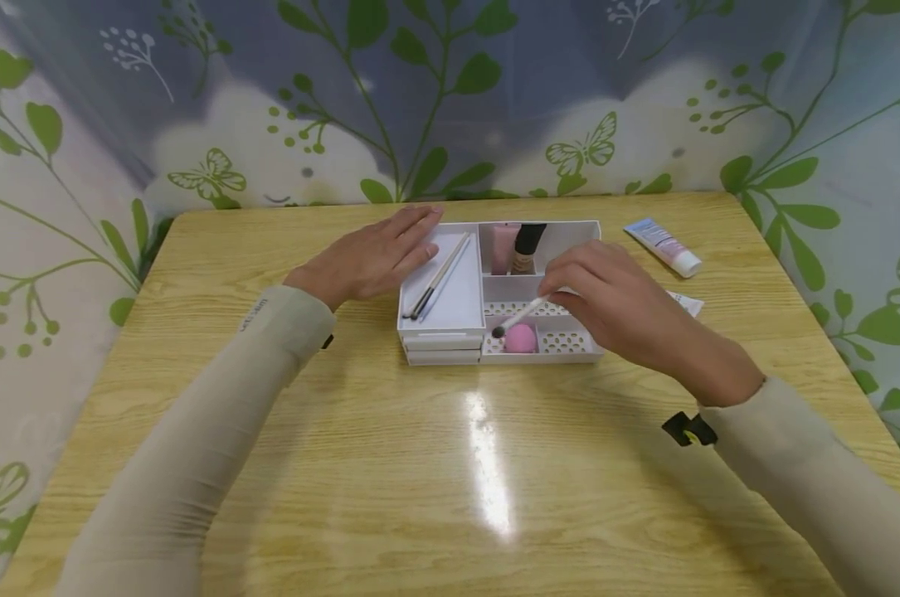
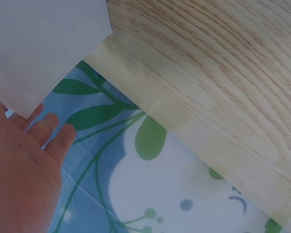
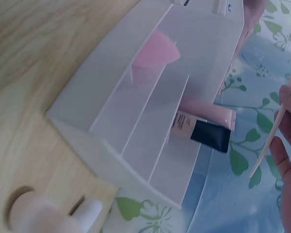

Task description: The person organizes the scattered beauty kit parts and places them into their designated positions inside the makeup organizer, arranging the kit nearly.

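A white makeup organizer (image 1: pixel 442 336) stands on the table, with drawers under its flat left top. My right hand (image 1: pixel 617 303) pinches a makeup brush (image 1: pixel 522 313) by its pale handle, the dark bristles pointing down over the front compartments. In the right wrist view the brush (image 3: pixel 277 124) slants through the fingers. My left hand (image 1: pixel 382 253) lies with extended fingers at the organizer's left side; in the left wrist view its fingertips are partly hidden behind the white wall (image 2: pixel 48 43). Thin brushes (image 1: pixel 442 278) lie on the left top. A pink sponge (image 1: pixel 520 338) sits in a front compartment.
A pink tube (image 1: pixel 503 249) and a black-capped foundation tube (image 1: pixel 526 247) stand in the back compartment. Right of the organizer lies a blue-and-pink tube (image 1: pixel 664 246), with another white tube (image 1: pixel 686 303) partly behind my right hand. Patterned cloth hangs behind the wooden table (image 1: pixel 390 464).
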A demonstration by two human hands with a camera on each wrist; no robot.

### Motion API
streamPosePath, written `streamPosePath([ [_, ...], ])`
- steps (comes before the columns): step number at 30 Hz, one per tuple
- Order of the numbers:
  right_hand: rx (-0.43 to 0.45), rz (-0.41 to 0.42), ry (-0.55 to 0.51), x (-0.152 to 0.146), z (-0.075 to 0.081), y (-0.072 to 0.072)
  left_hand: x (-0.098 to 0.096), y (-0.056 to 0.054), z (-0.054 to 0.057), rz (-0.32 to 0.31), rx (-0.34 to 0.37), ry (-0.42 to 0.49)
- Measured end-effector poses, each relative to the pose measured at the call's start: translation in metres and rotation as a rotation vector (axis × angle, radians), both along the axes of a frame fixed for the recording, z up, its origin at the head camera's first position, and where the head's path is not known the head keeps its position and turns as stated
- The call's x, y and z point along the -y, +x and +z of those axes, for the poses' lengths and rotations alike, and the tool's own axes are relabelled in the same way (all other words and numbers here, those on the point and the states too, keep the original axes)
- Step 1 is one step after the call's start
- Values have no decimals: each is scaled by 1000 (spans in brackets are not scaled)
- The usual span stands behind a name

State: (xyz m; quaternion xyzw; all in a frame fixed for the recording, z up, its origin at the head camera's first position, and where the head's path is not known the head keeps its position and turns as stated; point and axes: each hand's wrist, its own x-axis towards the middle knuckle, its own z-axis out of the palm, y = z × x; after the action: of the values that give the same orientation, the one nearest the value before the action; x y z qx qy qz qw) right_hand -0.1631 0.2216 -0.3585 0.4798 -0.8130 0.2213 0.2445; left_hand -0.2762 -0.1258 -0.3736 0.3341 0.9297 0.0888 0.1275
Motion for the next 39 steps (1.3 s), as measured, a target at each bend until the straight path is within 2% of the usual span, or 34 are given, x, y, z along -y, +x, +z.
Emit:
streamPosePath([
  [5,-13,19,20,14,3,-6,0,0,0,-1,-2,8],
  [15,-50,51,141,43,18,-24,0,2,1,9,-9,8],
  [26,-47,105,154,60,28,-49,1,-1,1,-6,-18,10],
  [31,-24,117,183,68,32,-56,1,0,1,0,-19,15],
  [39,3,143,230,80,30,-65,1,-1,-1,6,-10,6],
])
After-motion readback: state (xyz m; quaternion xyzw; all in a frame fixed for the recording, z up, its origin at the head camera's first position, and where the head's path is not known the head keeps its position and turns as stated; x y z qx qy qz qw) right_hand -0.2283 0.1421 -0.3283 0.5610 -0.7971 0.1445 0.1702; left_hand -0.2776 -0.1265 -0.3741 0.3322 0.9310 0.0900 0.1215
